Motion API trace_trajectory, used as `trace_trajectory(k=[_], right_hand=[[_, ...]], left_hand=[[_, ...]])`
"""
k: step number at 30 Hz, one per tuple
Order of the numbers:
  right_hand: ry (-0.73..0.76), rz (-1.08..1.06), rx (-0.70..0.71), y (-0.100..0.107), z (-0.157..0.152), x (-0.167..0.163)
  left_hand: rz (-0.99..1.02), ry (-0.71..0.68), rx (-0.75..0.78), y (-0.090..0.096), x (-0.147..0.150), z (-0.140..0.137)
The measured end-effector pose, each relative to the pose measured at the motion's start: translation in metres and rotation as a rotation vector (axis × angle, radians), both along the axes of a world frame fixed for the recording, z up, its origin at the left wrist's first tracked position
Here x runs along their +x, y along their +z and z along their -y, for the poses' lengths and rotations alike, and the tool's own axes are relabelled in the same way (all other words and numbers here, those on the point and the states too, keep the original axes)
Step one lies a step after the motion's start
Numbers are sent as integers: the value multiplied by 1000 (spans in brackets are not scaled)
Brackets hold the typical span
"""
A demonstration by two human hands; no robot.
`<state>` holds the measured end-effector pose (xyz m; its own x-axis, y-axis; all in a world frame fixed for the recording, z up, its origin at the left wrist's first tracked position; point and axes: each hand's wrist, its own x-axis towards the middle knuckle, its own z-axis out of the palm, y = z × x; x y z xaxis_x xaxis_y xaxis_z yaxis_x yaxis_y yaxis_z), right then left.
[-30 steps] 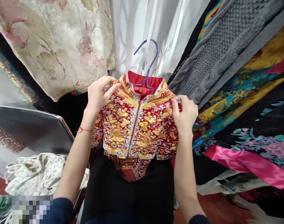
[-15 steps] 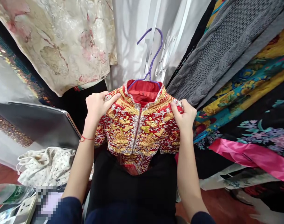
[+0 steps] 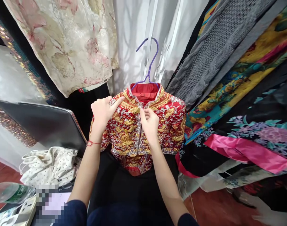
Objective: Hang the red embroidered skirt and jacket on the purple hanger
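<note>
A red jacket point(image 3: 124, 135) with dense gold and silver embroidery rests upright against my lap on a purple hanger point(image 3: 155, 53). The hanger's hook rises above the stand-up collar, in front of the white curtain. My left hand point(image 3: 104, 111) grips the jacket's shoulder at the left, thumb on the front and fingers behind. At the top of the front opening, just under the collar, my right hand point(image 3: 148, 121) pinches the jacket's silver-trimmed edge with thumb and forefinger. Whether a zip pull is between those fingertips is hidden.
Floral cream fabric point(image 3: 87, 47) hangs at the upper left, a grey knit point(image 3: 204, 53) and flowered garments on the right. A dark flat panel point(image 3: 46, 122) stands at the left. Below it lie a dotted white cloth point(image 3: 49, 166), a plastic bottle point(image 3: 13, 192) and a power strip point(image 3: 25, 210).
My right hand has let go of the jacket's right shoulder and moved left to the front opening below the collar. My left hand keeps its hold on the other shoulder.
</note>
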<state>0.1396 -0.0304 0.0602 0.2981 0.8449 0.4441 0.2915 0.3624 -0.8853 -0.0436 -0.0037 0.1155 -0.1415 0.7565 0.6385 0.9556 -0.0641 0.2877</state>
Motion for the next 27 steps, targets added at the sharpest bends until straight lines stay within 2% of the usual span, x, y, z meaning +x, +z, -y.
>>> trace_trajectory(k=[6, 12, 14, 16, 18, 20, 21, 23, 25, 27], right_hand=[[275, -315, -32, -7, -5, 0], [289, -358, -98, -39, 13, 7], [285, -370, -130, -52, 20, 11], [303, -380, -153, -64, 26, 14], [346, -388, -191, -75, 30, 14], [383, -398, -246, -88, 31, 11], [389, -402, -270, -94, 31, 9], [377, -405, -299, -107, 31, 4], [358, -409, -321, -121, 30, 1], [342, -414, -349, -136, 30, -1]], left_hand=[[0, 27, -6, -3, 4, 6], [45, 26, -10, -5, 5, 6], [51, -24, 55, -11, 6, 5], [90, -75, 197, -20, 11, 9], [166, -98, 347, -32, 22, 17], [236, -130, 391, -48, 37, 30], [256, -158, 345, -57, 45, 37], [269, -197, 121, -74, 60, 48], [267, -175, -127, -91, 70, 54], [268, -117, -275, -105, 74, 56]])
